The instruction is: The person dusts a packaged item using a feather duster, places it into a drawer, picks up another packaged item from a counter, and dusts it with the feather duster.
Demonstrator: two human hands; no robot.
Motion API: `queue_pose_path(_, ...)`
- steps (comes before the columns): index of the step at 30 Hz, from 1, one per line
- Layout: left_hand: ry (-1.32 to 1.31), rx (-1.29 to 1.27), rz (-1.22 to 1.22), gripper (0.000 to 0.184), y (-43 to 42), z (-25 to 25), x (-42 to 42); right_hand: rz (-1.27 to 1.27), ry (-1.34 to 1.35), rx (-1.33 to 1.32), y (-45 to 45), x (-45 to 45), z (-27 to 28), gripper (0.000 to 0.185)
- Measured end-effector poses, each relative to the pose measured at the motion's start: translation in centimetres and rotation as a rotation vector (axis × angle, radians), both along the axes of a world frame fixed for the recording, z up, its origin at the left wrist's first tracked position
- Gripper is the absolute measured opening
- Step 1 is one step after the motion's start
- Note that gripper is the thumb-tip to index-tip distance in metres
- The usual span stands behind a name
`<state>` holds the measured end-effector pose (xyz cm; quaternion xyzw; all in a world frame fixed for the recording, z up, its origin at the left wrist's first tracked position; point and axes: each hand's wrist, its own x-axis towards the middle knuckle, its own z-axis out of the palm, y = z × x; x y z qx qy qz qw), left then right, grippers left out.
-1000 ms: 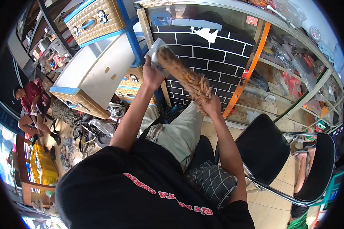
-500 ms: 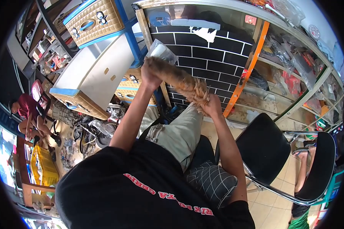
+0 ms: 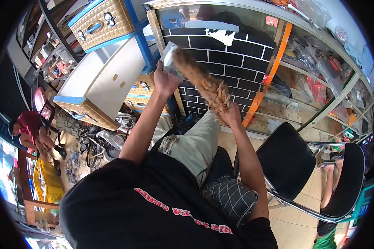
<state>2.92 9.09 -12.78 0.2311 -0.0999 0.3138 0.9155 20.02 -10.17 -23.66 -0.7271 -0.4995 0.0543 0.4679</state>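
In the head view my right hand [image 3: 231,115] is closed around the lower, shaggy end of a brown duster [image 3: 201,83], which slants up and to the left. Its fuzzy tip reaches over the edge of a clear plastic packet [image 3: 169,58] with something whitish inside. My left hand [image 3: 167,81] grips that packet from below, thumb raised along its left side. The duster partly covers the packet, so its contents are hard to make out.
A glass display case [image 3: 278,89] with bagged goods stands ahead. Gold quilted drawers [image 3: 102,25] rise at the left. A black chair [image 3: 286,162] is at the right. Another person [image 3: 31,126] crouches at far left near a yellow crate [image 3: 49,180] and motor parts.
The duster's tip has swung right, away from my left hand, which now shows more fully with the packet. At far left the other person has bent lower.
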Motion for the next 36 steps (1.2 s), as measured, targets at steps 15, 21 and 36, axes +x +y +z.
queue_pose_path(15,0.371,0.246,0.26,0.059,-1.7,1.0,0.1,-0.143,-0.012,0.072,0.7,0.1,-1.4,0.036)
queue_pose_path(21,0.238,0.285,0.164,0.052,-0.7,-0.3,0.3,0.005,-0.117,-0.084,0.2,-0.5,-0.1,0.033)
queue_pose_path(36,0.324,0.278,0.179,0.082,-2.8,1.6,-0.2,0.083,-0.096,-0.106,0.5,-1.0,0.0,0.028)
